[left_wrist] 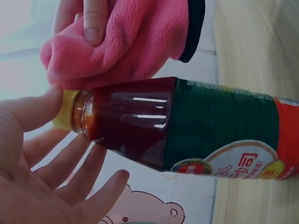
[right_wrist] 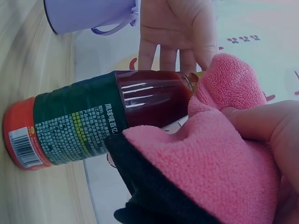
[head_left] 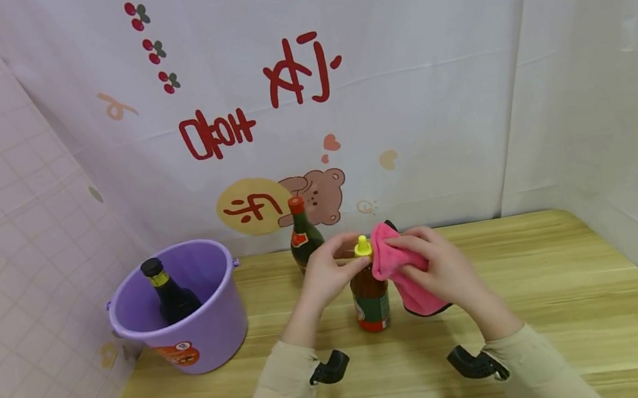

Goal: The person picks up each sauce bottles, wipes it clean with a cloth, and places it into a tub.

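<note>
A sauce bottle (head_left: 373, 310) of dark red-brown sauce, with a green and red label and a yellow cap (left_wrist: 68, 110), stands upright on the table. My left hand (head_left: 326, 277) pinches it at the cap between thumb and forefinger, while the other fingers spread behind the neck. In my right hand (head_left: 443, 268) is a pink cloth (right_wrist: 205, 163) with a black edge, gripped between thumb and fingers. The cloth lies against the cap and neck on the right side, hiding part of them in the right wrist view.
Behind my left hand stands a dark green bottle (head_left: 307, 240) with a red cap. At the left a purple bucket (head_left: 223, 328) holds a dark bottle (head_left: 173, 297) with a black cap. A printed cloth backdrop (head_left: 430, 103) hangs behind the wooden table (head_left: 564, 299).
</note>
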Motion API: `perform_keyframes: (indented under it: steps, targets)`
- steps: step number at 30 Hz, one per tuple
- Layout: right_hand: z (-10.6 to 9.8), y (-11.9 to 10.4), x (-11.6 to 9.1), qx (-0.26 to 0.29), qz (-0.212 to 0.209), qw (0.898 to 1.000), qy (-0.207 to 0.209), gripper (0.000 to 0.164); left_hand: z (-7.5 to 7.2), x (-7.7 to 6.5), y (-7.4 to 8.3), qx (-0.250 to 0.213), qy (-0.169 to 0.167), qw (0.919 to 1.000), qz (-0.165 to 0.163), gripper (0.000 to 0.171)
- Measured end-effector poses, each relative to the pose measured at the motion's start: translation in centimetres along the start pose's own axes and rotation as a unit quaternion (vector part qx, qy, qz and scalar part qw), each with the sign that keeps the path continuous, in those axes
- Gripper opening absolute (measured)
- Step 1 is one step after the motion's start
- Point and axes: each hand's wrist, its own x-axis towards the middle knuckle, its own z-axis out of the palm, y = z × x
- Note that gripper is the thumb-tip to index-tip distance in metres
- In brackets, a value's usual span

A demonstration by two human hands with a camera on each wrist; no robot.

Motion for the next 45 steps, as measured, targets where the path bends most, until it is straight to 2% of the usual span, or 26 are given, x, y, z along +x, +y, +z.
perform_keyframes:
  steps: [3,8,16,27,35,45]
  targets:
    - [0.3,0.0,0.0,0.002,0.009,1.0,-0.001,0.05,0.2,-0.2,0.0,-0.004,0.014,0.9999,-0.007,0.039]
    - [0.7,-0.2,-0.3,-0.004,0.02,1.0,-0.007,0.046,0.5,-0.3,0.0,0.011,0.026,0.9996,0.005,0.034]
    - [1.4,-0.1,-0.7,-0.034,-0.007,0.999,-0.001,0.041,0.8,-0.2,-0.2,0.031,0.038,0.9986,0.017,0.031]
    - [1.7,0.1,-1.4,-0.067,-0.022,0.997,-0.002,0.037,1.8,-0.5,0.0,0.071,0.086,0.9929,0.042,0.032]
    - [2.0,0.5,-2.3,-0.085,-0.024,0.996,-0.024,0.035,1.9,-0.5,-0.1,0.072,0.095,0.9915,0.052,0.031]
    - [2.9,1.0,-3.8,-0.093,0.007,0.995,-0.042,0.036,2.0,-0.6,0.0,0.08,0.1,0.9905,0.05,0.032]
